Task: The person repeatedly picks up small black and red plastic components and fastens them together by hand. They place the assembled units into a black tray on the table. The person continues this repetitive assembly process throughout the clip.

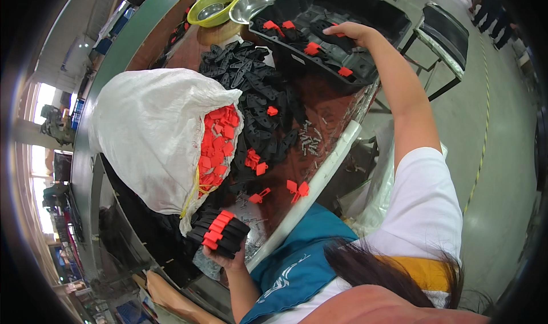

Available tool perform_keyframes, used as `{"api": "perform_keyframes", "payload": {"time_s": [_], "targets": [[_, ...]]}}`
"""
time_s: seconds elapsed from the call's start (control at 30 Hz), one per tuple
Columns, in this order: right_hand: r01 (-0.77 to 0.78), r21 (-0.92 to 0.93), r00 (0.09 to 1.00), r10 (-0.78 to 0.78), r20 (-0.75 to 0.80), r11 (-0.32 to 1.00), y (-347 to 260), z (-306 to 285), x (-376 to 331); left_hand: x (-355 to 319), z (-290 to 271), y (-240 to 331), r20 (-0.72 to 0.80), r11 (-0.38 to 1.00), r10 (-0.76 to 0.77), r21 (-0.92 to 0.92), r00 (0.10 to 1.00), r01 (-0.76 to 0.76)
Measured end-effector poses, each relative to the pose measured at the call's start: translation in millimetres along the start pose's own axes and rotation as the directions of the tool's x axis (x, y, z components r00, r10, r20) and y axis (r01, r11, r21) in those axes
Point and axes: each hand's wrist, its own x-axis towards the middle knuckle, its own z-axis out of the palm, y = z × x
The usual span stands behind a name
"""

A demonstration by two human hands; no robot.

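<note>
In my left hand [228, 259], low at the front of the table, I hold a stack of black plastic parts [233, 241], each with a red plastic clip, standing side by side. My right arm stretches far out over a large black bin [302, 67]. There my right hand [355, 33] is closed on a black part [321, 29] with a red clip under the fingers. More black parts with red clips [312, 49] lie inside the bin. A white woven sack [154, 135] lies tipped between my arms, and loose red clips [214, 153] spill from its mouth.
Loose black parts [257, 90] are heaped beside the sack. Small metal pins [310, 138] and several red clips [298, 190] are scattered on the brown tabletop. A yellow basin [200, 17] and a steel bowl [242, 10] stand at the back. A chair [444, 35] stands to the right.
</note>
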Motion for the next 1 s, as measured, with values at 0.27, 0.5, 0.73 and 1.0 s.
{"api": "perform_keyframes", "payload": {"time_s": [0.27, 0.5, 0.73, 1.0], "targets": [[-0.358, -0.272, 0.934, 0.345, -0.095, 0.893, 37.3, -38.6, 11.5, 0.9, -2.3, 9.6, -0.022, 0.998, 0.053, 0.048, 0.998, -0.052], [-0.419, -0.357, 0.904, 0.422, -0.072, 0.835, 54.2, -25.3, 9.6, 7.0, -1.9, 4.4, 0.000, 0.999, 0.040, 0.021, 0.999, -0.040], [-0.494, -0.600, 0.835, 0.535, -0.128, 0.629, 58.8, -35.8, 24.6, 13.1, 4.0, -1.2, 0.001, 1.000, 0.031, -0.006, 1.000, -0.031], [-0.399, -0.560, 0.895, 0.441, -0.066, 0.726, 40.5, -5.4, 14.7, 7.9, -0.1, -2.3, -0.020, 0.999, 0.038, -0.004, 0.999, -0.038]]}}
